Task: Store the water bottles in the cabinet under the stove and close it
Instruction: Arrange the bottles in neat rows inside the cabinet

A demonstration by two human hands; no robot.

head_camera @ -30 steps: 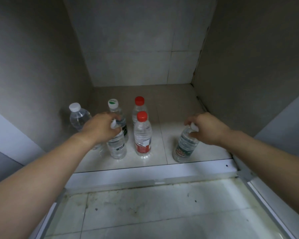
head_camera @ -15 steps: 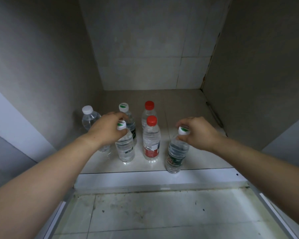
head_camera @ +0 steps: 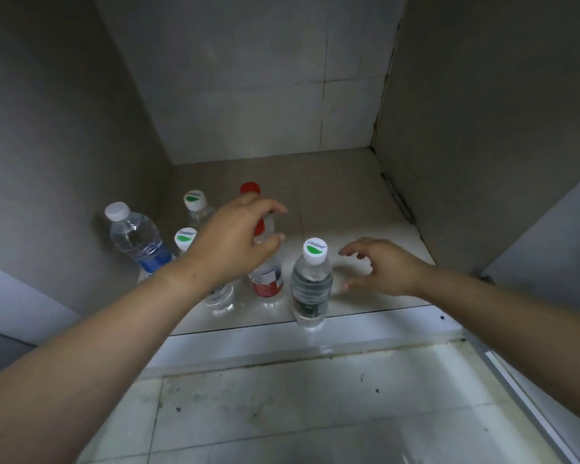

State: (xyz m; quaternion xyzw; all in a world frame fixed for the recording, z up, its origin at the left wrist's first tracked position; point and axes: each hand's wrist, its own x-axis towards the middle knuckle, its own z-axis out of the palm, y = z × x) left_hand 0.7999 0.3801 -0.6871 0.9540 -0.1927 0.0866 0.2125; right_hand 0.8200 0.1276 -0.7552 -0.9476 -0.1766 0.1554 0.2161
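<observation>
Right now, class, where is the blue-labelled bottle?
In the head view, the blue-labelled bottle stands far left in the cabinet, against its left wall.

Grey tiled back wall [head_camera: 248,95], stained floor tiles [head_camera: 315,406]

Both forearms were bare to the frame edge, without sleeves; the left hand [head_camera: 235,244] and right hand [head_camera: 385,267] wore nothing.
</observation>
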